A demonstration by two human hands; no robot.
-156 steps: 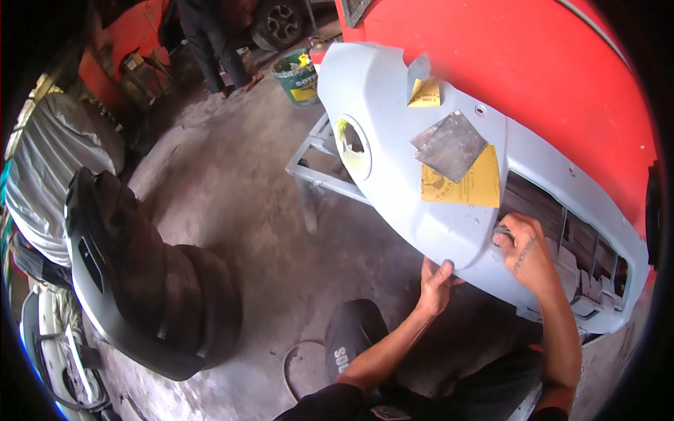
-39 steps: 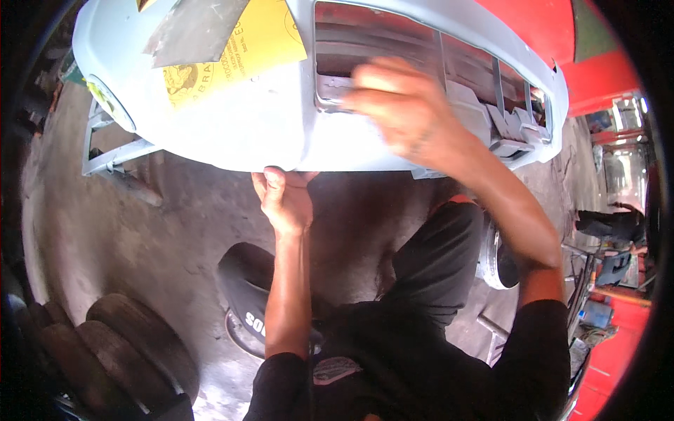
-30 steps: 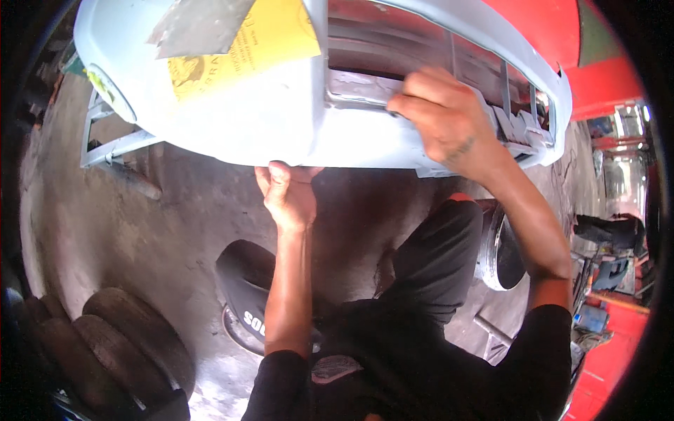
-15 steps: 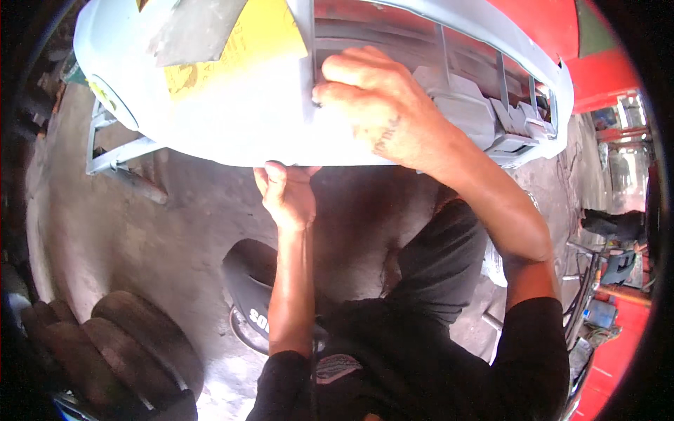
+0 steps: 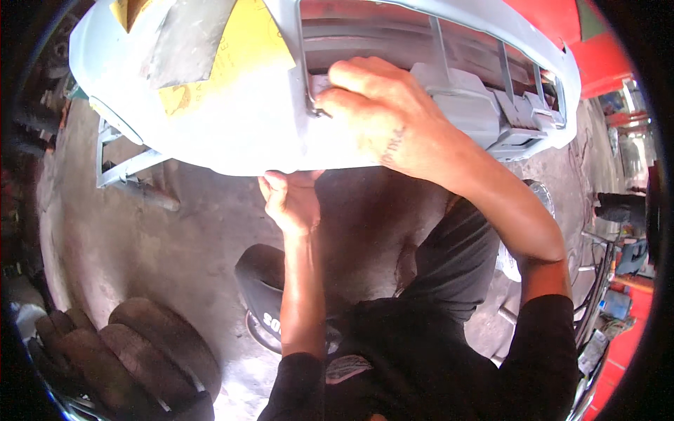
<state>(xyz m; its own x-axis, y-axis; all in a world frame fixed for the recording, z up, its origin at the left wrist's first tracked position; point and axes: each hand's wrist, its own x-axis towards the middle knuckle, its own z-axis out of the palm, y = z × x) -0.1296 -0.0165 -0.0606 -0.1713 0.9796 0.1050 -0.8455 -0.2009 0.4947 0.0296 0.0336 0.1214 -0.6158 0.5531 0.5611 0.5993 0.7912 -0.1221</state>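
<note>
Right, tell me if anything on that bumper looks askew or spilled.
The grey sandpaper sheet lies askew over the yellow sandpaper sheet on the car bumper, their edges not lined up. No spill shows, though glare whitens part of the surface.

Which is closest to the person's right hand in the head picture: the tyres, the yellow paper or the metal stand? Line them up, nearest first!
From the right hand:
1. Yellow paper, just left, on the pale bumper.
2. Metal stand, farther left, below the bumper.
3. Tyres, low at the left.
</note>
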